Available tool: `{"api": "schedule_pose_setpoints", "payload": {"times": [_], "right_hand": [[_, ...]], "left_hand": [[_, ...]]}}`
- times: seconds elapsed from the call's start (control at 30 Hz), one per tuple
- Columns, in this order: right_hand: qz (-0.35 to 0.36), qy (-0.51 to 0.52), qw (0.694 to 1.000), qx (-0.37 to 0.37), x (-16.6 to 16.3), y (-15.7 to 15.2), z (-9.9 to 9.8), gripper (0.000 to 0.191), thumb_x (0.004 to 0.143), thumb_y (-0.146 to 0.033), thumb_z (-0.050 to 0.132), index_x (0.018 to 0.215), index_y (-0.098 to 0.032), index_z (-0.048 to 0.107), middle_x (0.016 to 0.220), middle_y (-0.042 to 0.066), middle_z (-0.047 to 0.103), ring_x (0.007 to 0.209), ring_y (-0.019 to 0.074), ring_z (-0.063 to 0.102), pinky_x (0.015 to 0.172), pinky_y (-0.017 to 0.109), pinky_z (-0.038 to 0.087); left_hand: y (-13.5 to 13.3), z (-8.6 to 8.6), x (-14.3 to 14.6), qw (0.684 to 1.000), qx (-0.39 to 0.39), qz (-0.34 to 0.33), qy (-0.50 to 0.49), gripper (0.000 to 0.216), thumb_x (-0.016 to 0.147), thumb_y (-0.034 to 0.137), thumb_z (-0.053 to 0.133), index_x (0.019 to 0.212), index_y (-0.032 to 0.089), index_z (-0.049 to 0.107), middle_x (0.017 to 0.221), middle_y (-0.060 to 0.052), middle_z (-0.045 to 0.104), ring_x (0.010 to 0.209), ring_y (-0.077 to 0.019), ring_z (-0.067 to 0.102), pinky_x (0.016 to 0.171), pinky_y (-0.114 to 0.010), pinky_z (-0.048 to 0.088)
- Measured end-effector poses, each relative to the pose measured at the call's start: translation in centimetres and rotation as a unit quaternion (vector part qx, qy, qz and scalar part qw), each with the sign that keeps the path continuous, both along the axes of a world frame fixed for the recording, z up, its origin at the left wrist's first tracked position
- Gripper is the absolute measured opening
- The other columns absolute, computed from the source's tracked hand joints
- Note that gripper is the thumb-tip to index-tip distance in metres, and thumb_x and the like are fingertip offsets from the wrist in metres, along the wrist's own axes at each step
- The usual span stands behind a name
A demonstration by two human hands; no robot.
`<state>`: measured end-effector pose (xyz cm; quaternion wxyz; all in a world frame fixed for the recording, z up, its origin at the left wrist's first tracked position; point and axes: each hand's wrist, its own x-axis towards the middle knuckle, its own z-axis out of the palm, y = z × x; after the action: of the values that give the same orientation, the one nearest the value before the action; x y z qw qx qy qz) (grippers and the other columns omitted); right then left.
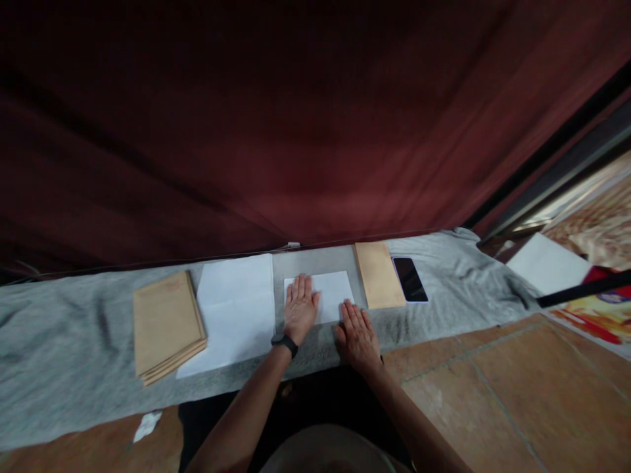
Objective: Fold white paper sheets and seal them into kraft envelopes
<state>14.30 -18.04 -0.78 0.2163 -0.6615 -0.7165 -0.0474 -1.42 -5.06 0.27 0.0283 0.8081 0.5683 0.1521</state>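
Observation:
A small white sheet of paper (332,287), perhaps folded, lies flat on the grey cloth in front of me. My left hand (300,309) rests palm down on its left part, fingers stretched out. At the sheet's lower right edge, my right hand (359,334) lies flat with its fingers extended. Left of the sheet is a larger white paper (239,305) with a faint crease. A stack of brown envelopes (165,322) overlaps that paper's left edge. On the right lies another brown envelope (379,276), beside a dark-screened phone (410,280).
The grey cloth (64,348) covers a long, narrow surface. Behind it hangs a dark red curtain (315,151). A scrap of white paper (146,426) lies on the tiled floor (473,387). At the far right are a white sheet (547,264) and a colourful printed package (601,312).

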Motion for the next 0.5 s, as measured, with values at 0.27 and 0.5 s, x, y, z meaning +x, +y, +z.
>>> {"api": "schedule_pose_setpoints", "payload": {"times": [0.27,0.5], "right_hand": [[-0.002,0.002,1.0,0.011,-0.1,0.0,-0.3,0.065,0.103,-0.033,0.044,0.16,-0.014,0.021,0.159,0.015,0.037,0.144,0.0283,0.042,0.121,0.047,0.029],[-0.018,0.011,1.0,-0.006,-0.2,1.0,-0.2,0.057,0.105,-0.034,0.037,0.158,-0.014,0.029,0.157,0.015,0.042,0.145,0.0295,0.04,0.12,0.052,0.027]], "left_hand": [[-3.2,-0.4,-1.5,0.996,0.036,0.053,-0.065,0.06,0.101,0.031,0.036,0.151,-0.001,0.036,0.159,-0.025,0.032,0.152,-0.0329,0.025,0.123,-0.054,0.022],[-5.5,-0.6,-2.8,0.984,-0.005,0.07,-0.165,0.054,0.097,0.023,0.042,0.147,0.003,0.043,0.162,-0.025,0.027,0.153,-0.0354,0.02,0.122,-0.056,0.025]]}}
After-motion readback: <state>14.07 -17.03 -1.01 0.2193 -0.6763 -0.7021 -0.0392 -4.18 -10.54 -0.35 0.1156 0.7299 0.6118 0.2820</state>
